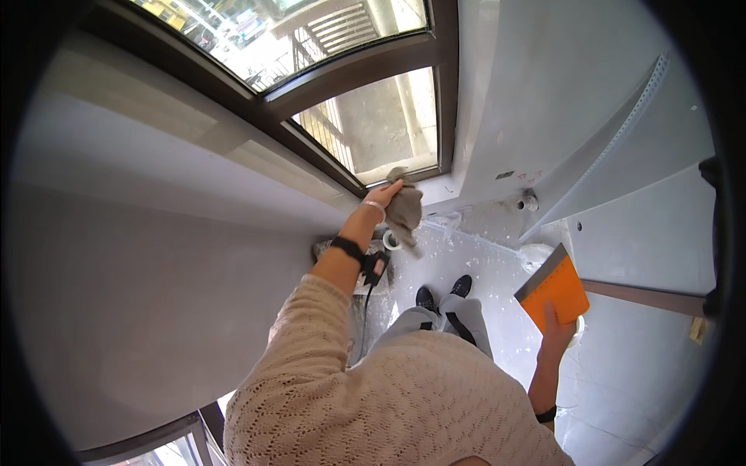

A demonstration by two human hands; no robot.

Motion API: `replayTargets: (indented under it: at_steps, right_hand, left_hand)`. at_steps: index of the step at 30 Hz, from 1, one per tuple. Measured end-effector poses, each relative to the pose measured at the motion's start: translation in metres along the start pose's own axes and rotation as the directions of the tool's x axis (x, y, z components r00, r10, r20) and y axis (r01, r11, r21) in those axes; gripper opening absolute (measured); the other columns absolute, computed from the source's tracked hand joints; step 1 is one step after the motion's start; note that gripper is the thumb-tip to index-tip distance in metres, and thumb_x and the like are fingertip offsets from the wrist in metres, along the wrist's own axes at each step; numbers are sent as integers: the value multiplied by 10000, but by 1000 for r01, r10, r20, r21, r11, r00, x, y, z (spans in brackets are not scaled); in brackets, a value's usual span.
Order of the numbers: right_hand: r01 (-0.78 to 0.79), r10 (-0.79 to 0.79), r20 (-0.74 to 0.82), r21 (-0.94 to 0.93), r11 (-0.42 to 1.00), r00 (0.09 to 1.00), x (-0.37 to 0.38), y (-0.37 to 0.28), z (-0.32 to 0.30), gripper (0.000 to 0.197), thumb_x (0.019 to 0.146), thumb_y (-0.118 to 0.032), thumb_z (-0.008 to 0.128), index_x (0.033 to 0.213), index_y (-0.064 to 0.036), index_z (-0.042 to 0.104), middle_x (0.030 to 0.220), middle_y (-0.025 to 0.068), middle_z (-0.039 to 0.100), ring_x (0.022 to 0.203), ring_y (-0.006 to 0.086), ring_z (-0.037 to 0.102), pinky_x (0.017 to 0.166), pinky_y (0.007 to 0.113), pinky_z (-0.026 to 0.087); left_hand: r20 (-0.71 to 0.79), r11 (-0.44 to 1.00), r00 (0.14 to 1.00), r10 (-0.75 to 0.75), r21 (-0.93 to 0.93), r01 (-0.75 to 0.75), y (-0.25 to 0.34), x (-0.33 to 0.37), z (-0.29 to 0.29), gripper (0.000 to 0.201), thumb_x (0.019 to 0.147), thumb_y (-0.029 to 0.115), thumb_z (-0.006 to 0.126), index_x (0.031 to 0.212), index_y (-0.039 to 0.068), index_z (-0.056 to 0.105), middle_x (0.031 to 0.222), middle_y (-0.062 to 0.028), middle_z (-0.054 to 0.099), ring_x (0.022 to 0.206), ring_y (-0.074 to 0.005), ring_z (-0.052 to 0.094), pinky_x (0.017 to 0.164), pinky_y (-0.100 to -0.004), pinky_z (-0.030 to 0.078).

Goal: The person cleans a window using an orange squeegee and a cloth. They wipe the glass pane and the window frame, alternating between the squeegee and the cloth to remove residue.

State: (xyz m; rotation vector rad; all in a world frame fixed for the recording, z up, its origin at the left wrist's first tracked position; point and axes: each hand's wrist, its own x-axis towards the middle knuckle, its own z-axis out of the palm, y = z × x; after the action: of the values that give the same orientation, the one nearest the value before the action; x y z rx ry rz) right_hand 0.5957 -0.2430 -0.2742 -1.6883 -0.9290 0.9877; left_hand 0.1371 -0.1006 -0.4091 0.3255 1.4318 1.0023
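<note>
Though illegible, red wall marks [529, 176] beyond the orange scraper [561, 293]

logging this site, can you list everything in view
window frames: 2, brown, top and lower left
perforated strip: 1, white, upper right
long bar: 1, brown, right
walls: several, grey, around
floor: 1, pale, centre
floor clutter: uncountable, whitish, beside walls
rag: 1, greyish, near window
ring: 1, white, left of rag
putty scraper: 1, orange with grey blade, right
strapped device: 1, black, left forearm
sweater: 1, beige, bottom
trousers: 1 pair, grey, centre
shoes: 2, black, centre
left fingers: count unclear, bare, holding rag
right fingers: count unclear, bare, holding putty scraper
</note>
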Motion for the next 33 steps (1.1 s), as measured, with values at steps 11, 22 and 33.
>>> replayTargets:
  at_steps: [11, 22, 33]
  right_hand:
    - [-264, 24, 652, 273, 925, 758, 50, -33, 44, 377, 871, -81, 636, 1228, -18, 531, 1155, 52, 599, 1066, 165, 573, 956, 319, 438]
    - [-765, 48, 971, -213, 607, -232, 79, -49, 178, 456, 912, -267, 607, 1303, -76, 469, 1265, 56, 558, 1177, 210, 530, 1005, 392, 420]
    - [-807, 139, 981, -190, 559, -136, 97, -21, 171, 548, 894, -447, 580, 1301, -98, 468, 1318, 99, 514, 1244, 305, 456, 1070, 493, 338]
  left_hand:
    - [48, 945, 950, 307, -136, -298, 39, -242, -18, 460, 929, 246, 597, 1308, 24, 460, 1172, -106, 606, 1101, -197, 576, 900, -361, 509]
    - [222, 799, 852, 473, 300, -522, 15, -249, 112, 413, 971, 226, 520, 1329, 31, 459, 1188, -76, 613, 1056, -167, 590, 920, -304, 460]
    - [-460, 731, 696, 551, -136, -669, -41, -253, 122, 149, 845, 45, 691, 987, 37, 645, 943, 33, 628, 868, -58, 578, 779, -209, 480]
